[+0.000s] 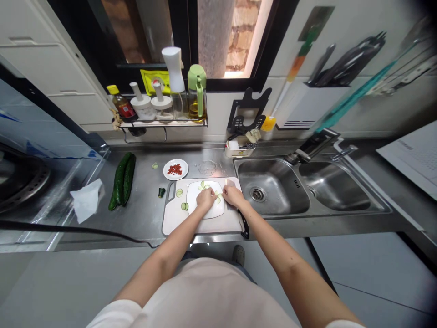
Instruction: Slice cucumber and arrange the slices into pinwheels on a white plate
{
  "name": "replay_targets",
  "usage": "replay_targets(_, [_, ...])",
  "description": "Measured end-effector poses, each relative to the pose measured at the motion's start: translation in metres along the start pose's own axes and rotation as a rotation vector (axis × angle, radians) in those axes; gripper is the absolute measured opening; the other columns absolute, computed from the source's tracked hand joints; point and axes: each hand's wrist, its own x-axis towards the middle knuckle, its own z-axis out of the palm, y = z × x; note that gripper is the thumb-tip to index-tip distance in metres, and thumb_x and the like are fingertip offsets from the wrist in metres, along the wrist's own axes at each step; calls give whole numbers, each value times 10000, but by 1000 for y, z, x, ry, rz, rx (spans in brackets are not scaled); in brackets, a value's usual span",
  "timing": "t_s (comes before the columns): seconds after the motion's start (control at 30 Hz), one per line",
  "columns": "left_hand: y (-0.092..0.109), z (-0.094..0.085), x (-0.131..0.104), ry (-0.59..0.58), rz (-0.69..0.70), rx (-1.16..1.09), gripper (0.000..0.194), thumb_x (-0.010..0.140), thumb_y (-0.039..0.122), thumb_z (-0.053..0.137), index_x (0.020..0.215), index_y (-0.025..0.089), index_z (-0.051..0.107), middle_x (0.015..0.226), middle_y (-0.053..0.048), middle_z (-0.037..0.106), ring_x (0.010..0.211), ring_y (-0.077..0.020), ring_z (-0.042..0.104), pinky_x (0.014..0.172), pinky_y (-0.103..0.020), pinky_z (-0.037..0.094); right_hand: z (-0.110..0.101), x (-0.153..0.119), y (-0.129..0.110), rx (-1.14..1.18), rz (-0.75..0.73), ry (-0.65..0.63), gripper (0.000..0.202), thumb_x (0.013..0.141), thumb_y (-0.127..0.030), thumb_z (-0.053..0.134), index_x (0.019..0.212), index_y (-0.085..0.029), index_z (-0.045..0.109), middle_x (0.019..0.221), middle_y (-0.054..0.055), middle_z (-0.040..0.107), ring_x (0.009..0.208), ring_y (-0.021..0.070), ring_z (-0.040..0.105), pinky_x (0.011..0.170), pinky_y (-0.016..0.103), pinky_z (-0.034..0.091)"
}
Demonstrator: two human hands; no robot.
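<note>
A white square plate (213, 212) lies on a white cutting board (175, 223), with cucumber slices (202, 185) arranged near its far edge. Over the plate, my left hand (205, 199) is closed, its fingertips pinched at a pale green cucumber slice (218, 198). My right hand (232, 196) is closed too, with thumb and forefinger at the same slice's right side; the exact grip is too small to see. Below my right wrist, a kitchen knife (244, 227) rests on the board's right edge, its blade partly hidden. Loose cucumber slices (185, 206) lie left of the plate.
Two whole cucumbers (123, 180) and a crumpled white paper (87, 200) lie to the left. Behind the board stands a small plate of chopped red pieces (175, 170). A cucumber end (161, 192) sits beside the board. On the right is a double sink (273, 182).
</note>
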Motion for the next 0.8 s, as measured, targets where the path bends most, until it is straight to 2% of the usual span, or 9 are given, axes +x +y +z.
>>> replay_targets(0.8, [3,-2,-1,-15,4,41,158,838,376,579,892,231,612,1003,-46,674,945,-197,620,763,-276,417,8,-9,-3,26,52,28,210,891,-285,469,1029,-191,597,1001,90,670,909,184,605,666,234,353])
